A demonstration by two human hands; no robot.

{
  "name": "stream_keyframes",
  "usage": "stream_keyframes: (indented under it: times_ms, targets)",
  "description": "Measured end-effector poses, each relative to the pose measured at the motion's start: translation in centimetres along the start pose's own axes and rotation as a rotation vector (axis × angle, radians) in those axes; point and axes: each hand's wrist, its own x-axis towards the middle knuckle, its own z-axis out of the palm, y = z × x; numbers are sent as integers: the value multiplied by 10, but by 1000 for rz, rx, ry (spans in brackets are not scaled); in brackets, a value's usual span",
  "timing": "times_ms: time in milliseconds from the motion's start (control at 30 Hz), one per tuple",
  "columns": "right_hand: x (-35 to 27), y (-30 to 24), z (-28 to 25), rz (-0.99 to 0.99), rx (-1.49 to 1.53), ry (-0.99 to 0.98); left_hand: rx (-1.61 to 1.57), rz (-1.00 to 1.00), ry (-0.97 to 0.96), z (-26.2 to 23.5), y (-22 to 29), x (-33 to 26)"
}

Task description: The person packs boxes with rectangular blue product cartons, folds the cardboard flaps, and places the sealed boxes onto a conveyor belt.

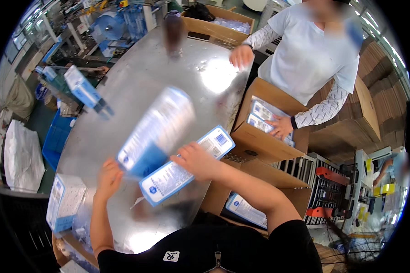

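My left hand (109, 176) grips the near end of a long blue-and-white box (157, 129), which is blurred and lies tilted above the shiny metal table (168, 77). My right hand (197, 160) rests on a second, similar blue-and-white box (187, 164) that lies flat at the table's right edge, partly under the first one. Both forearms come in from below, over my black shirt.
Across the table a person in white has one hand in an open cardboard box (259, 136) of the same packs. Another carton (216, 29) stands at the far end. A dark bottle (173, 32), a boxed stack (64, 200) and a roller conveyor (323, 191) are nearby.
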Motion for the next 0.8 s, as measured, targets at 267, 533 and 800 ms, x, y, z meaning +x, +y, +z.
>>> stream_keyframes:
  times_ms: [267, 533, 800]
  targets:
    - [-32, -57, 2, -92, -27, 75, 306, -246, 118, -4, 96, 66]
    - [-290, -73, -107, 564, 597, 635, 203, 149, -75, 60, 113, 99]
    - [-496, -137, 33, 964, 1403, 2124, -1469, -334, -564, 98, 221, 103]
